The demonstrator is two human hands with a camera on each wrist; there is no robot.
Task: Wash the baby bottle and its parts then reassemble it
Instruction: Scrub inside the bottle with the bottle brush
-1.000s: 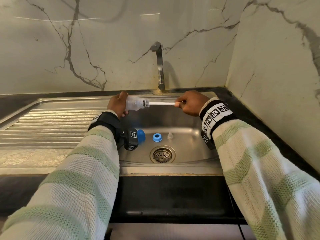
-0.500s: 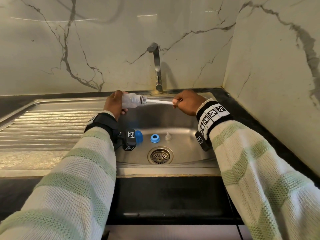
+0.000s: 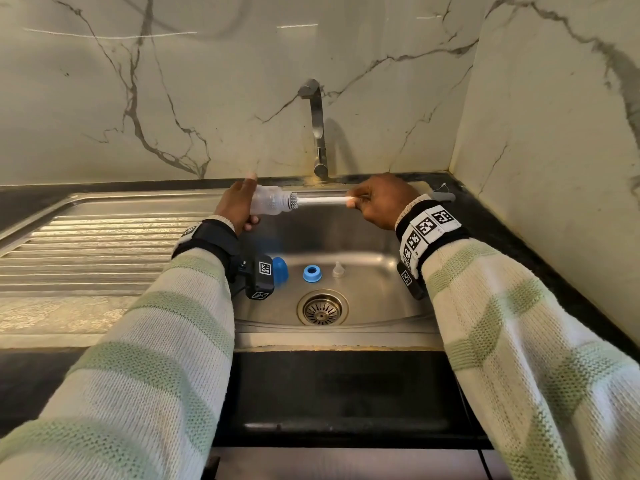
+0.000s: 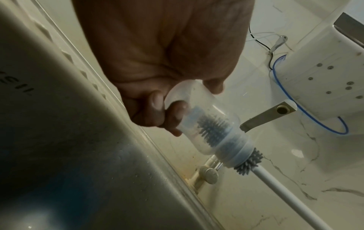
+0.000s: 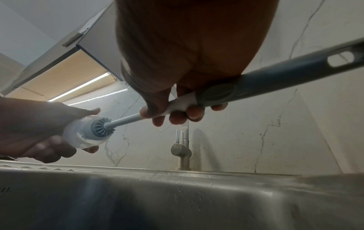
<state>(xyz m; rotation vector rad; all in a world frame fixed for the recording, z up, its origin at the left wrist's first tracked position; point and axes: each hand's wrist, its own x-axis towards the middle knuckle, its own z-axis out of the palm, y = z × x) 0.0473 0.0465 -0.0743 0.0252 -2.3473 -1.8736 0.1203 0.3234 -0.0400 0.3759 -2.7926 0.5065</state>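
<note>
Bottle [image 3: 266,201] lies level, mouth toward right hand [image 3: 381,202]; brush [image 3: 323,201] shares that axis. Left hand [image 3: 235,209] grips bottle, right grips brush.

bottle: clear plastic baby bottle body [image 3: 268,204], lying sideways above the sink, mouth to the right, grey bristled brush head inside
cap: blue domed cap [image 3: 280,270], on the basin floor
ring: blue screw ring [image 3: 311,273], just right of the cap
nipple: clear silicone nipple [image 3: 338,270], upright, right of the ring
</note>
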